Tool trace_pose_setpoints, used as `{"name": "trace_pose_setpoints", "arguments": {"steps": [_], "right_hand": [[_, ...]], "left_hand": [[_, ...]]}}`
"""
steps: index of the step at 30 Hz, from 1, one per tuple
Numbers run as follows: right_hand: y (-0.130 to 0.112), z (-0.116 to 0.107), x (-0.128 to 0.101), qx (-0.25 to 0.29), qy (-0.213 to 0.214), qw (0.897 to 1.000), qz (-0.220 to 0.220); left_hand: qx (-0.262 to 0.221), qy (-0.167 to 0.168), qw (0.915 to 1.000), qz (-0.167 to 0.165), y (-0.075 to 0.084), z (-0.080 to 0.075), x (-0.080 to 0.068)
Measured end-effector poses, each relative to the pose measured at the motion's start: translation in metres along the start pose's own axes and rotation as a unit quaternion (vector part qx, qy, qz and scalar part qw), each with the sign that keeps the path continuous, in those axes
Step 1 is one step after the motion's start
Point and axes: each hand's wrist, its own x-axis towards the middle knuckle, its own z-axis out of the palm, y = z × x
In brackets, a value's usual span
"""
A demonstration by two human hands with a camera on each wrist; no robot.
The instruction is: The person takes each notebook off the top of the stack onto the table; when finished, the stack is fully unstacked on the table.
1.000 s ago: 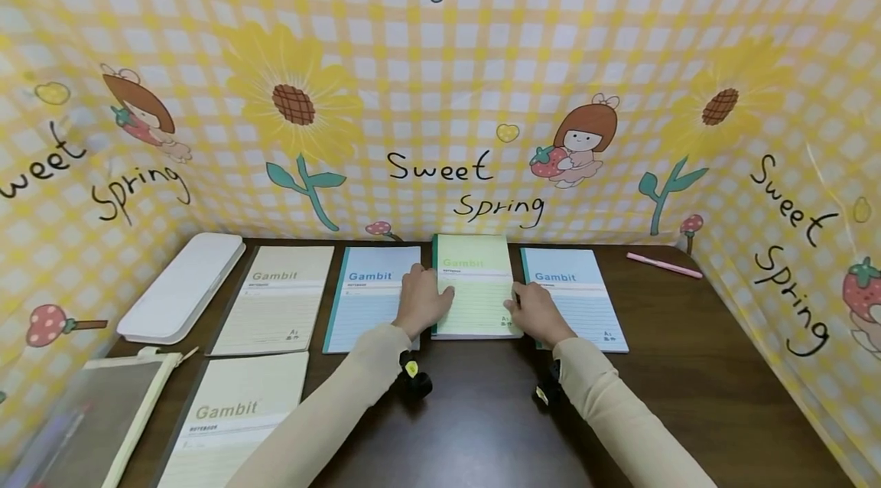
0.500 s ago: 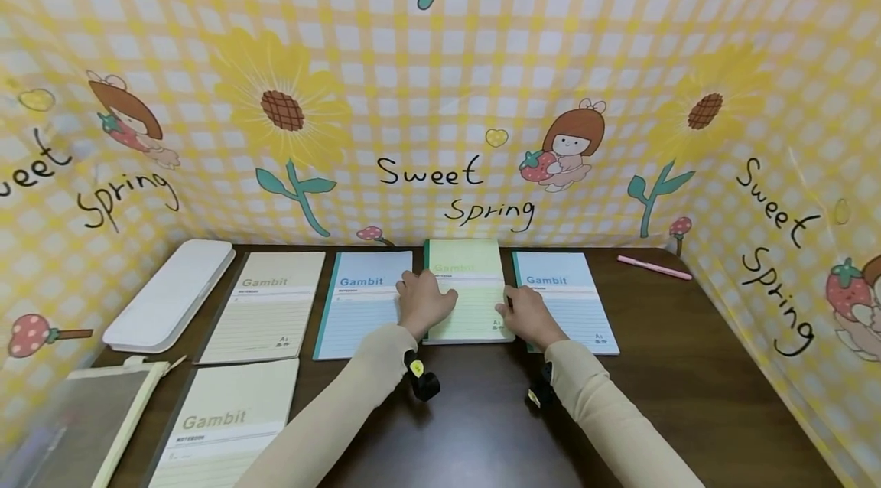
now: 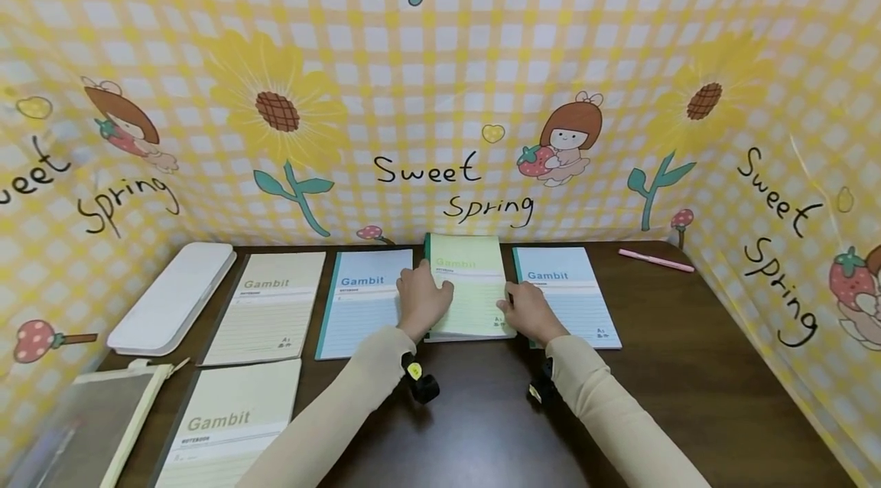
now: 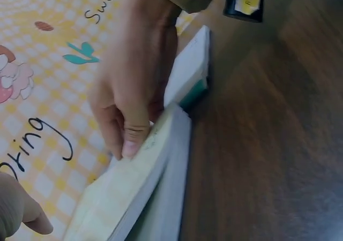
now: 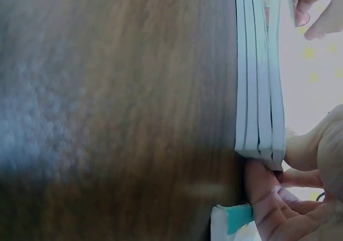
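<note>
Several notebooks stacked, green stack (image 3: 468, 289) mid-tabletop (image 3: 688, 366) between two blue ones. Left hand (image 3: 421, 303) curled over left edge, right hand (image 3: 528, 313) pinching lower right corner. Looks light, floppy, slippery covers; grip both side edges.

5 notebooks (image 3: 472, 285), 1 pen (image 3: 656, 260), 1 case (image 3: 172, 297), 1 pouch (image 3: 89, 427).

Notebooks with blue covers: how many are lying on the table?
2. One blue notebook lies left of the green-topped stack, the other blue notebook right of it. The stack may hide more.
</note>
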Motion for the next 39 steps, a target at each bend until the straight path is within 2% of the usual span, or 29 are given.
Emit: {"name": "trace_pose_setpoints", "arguments": {"steps": [3, 7, 11, 15, 18, 21, 25, 28, 32, 35, 39], "right_hand": [[0.000, 0.000, 0.000, 0.002, -0.005, 1.000, 0.002], [0.000, -0.001, 0.000, 0.005, -0.007, 1.000, 0.003], [0.002, -0.002, 0.000, 0.006, -0.010, 1.000, 0.000], [0.001, -0.002, 0.000, 0.016, -0.015, 1.000, -0.002], [0.000, -0.003, 0.000, 0.025, -0.014, 1.000, 0.006], [0.000, -0.003, -0.001, 0.038, -0.010, 0.999, 0.013], [0.004, -0.002, -0.001, 0.048, -0.012, 0.999, 0.013], [0.008, -0.004, -0.002, 0.048, -0.010, 0.999, 0.009], [0.010, -0.005, -0.002, 0.048, -0.004, 0.999, 0.005], [0.010, -0.005, -0.003, 0.048, -0.007, 0.999, 0.007], [0.008, -0.005, -0.003, 0.045, -0.012, 0.999, 0.006]], "left_hand": [[-0.059, -0.006, 0.9978, -0.030, -0.002, -0.007, 0.003], [-0.139, -0.051, 0.9865, -0.070, -0.007, -0.013, 0.006], [-0.162, -0.105, 0.9787, -0.070, -0.011, -0.013, 0.006], [-0.182, -0.128, 0.9725, -0.068, -0.014, -0.014, 0.005], [-0.219, -0.157, 0.9608, -0.067, -0.015, -0.018, 0.006], [-0.264, -0.178, 0.9448, -0.078, -0.018, -0.021, 0.007], [-0.299, -0.177, 0.9336, -0.088, -0.021, -0.029, 0.008], [-0.307, -0.172, 0.9317, -0.090, -0.023, -0.046, 0.006], [-0.319, -0.173, 0.9265, -0.099, -0.031, -0.082, -0.007], [-0.322, -0.182, 0.9234, -0.102, -0.042, -0.109, -0.029], [-0.310, -0.191, 0.9251, -0.108, -0.060, -0.140, -0.070]]}}
